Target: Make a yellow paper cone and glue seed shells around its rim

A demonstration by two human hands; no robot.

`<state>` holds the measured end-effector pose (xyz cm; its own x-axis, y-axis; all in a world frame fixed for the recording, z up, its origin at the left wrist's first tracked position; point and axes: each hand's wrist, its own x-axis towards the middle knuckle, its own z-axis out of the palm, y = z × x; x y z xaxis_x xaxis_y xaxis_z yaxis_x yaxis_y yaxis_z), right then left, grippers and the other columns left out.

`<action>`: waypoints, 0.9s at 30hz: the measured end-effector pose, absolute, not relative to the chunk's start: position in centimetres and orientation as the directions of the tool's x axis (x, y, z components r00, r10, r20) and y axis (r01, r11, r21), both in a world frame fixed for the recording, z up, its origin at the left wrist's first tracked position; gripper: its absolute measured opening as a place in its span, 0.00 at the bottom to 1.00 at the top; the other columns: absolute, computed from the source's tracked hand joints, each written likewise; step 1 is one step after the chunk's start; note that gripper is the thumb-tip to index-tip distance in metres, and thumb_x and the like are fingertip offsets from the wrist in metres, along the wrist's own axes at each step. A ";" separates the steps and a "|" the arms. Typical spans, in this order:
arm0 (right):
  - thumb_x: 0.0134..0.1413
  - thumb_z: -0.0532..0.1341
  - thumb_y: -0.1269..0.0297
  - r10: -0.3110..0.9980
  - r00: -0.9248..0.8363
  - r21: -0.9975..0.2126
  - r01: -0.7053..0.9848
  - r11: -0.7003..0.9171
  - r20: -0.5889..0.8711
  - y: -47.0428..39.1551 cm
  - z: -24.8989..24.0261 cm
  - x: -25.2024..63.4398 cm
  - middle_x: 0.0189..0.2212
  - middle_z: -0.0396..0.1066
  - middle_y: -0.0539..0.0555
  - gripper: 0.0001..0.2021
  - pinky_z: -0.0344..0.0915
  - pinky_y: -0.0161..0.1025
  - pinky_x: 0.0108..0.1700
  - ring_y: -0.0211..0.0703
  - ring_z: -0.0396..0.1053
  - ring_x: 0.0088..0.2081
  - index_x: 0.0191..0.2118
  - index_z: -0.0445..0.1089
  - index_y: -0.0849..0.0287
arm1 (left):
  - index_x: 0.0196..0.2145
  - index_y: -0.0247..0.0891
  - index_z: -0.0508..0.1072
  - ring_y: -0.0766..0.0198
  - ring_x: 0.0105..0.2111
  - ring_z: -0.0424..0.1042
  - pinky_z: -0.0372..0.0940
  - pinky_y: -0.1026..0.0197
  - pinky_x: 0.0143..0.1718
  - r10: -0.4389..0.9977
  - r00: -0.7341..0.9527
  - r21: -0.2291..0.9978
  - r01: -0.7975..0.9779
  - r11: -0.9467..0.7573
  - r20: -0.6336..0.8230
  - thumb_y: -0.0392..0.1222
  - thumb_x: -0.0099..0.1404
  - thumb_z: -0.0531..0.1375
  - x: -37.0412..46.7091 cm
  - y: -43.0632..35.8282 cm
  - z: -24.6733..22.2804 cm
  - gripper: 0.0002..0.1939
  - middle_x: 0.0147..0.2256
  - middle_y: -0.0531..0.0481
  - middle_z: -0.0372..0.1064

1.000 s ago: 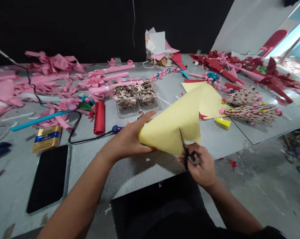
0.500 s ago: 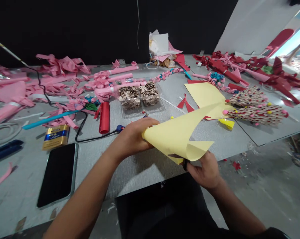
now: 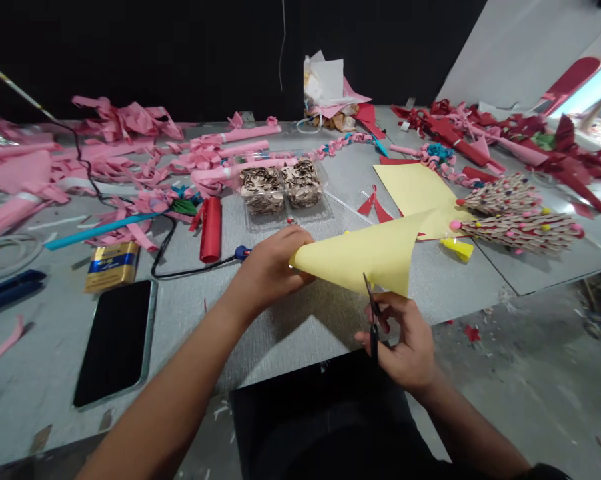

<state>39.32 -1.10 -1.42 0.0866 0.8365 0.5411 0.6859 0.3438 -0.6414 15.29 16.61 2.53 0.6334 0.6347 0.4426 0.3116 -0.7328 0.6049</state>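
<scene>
A pale yellow paper cone (image 3: 355, 253) is held above the table by my left hand (image 3: 278, 263), whose fingers are closed round its narrow end. The wide end points right. My right hand (image 3: 405, 340) grips black-handled scissors (image 3: 374, 327) just below that wide end. Their blade points up against the lower side of the paper; I cannot tell whether it is cutting into it. Behind the cone lies a flat yellow sheet (image 3: 415, 190) with red paper under its edges. Two cone-shaped pieces (image 3: 520, 230) covered in small chips and coloured beads lie to the right.
A clear plastic box (image 3: 285, 193) holds wooden chips. A phone (image 3: 115, 343), a gold and blue pack (image 3: 111, 267) and a red roll (image 3: 210, 230) lie at left. Pink paper strips (image 3: 130, 150) and red ones (image 3: 455, 137) crowd the back. The table's front edge runs beneath my hands.
My right hand has turned and the scissors now show clearly below the cone. The curled flap at the cone's wide end no longer shows. My left hand keeps its hold.
</scene>
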 end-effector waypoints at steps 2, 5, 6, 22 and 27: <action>0.67 0.75 0.54 0.867 0.125 -0.744 0.582 0.329 0.482 -1.0 -1.7 38.9 0.35 0.77 0.49 0.21 0.74 0.42 0.30 0.43 0.73 0.28 0.59 0.71 0.49 | 0.45 0.40 0.75 0.54 0.46 0.78 0.69 0.57 0.45 0.649 0.612 0.573 0.358 -0.737 0.453 0.35 0.68 0.68 15.2 16.6 2.5 0.09 0.46 0.46 0.78; 0.69 0.74 0.55 0.890 0.171 -0.831 0.464 0.306 0.423 -0.8 -1.7 38.4 0.37 0.77 0.50 0.19 0.75 0.43 0.33 0.44 0.75 0.32 0.58 0.71 0.47 | 0.46 0.40 0.75 0.51 0.46 0.79 0.69 0.55 0.44 0.651 0.585 0.489 0.436 -0.755 0.484 0.38 0.70 0.69 15.0 16.6 2.3 0.09 0.46 0.44 0.79; 0.69 0.74 0.56 0.895 0.180 -0.852 0.428 0.303 0.409 -0.8 -1.6 38.3 0.37 0.77 0.50 0.18 0.75 0.42 0.34 0.44 0.75 0.33 0.58 0.71 0.47 | 0.47 0.40 0.76 0.51 0.45 0.80 0.70 0.55 0.44 0.648 0.576 0.453 0.465 -0.761 0.498 0.38 0.70 0.69 14.9 16.6 2.2 0.09 0.45 0.44 0.80; 0.71 0.72 0.48 0.932 0.216 -0.949 0.186 0.253 0.291 -1.0 -0.3 38.6 0.41 0.76 0.53 0.18 0.79 0.42 0.39 0.45 0.79 0.37 0.56 0.70 0.49 | 0.48 0.40 0.77 0.48 0.42 0.81 0.74 0.49 0.41 0.378 0.537 -0.091 0.655 -0.750 0.754 0.29 0.73 0.63 14.2 16.1 3.8 0.10 0.42 0.43 0.83; 0.71 0.72 0.48 0.937 0.222 -0.958 0.153 0.241 0.271 -1.1 -0.2 38.5 0.40 0.74 0.51 0.17 0.79 0.40 0.39 0.43 0.78 0.37 0.54 0.70 0.48 | 0.49 0.40 0.78 0.49 0.43 0.80 0.74 0.48 0.42 0.338 0.546 -0.131 0.648 -0.750 0.767 0.27 0.74 0.61 14.0 15.8 4.0 0.12 0.43 0.42 0.83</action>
<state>38.54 -1.12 -0.21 0.2220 0.9366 0.2712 0.1527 0.2413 -0.9584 14.03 15.84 3.97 0.5458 0.3375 0.7669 0.6482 -0.7501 -0.1312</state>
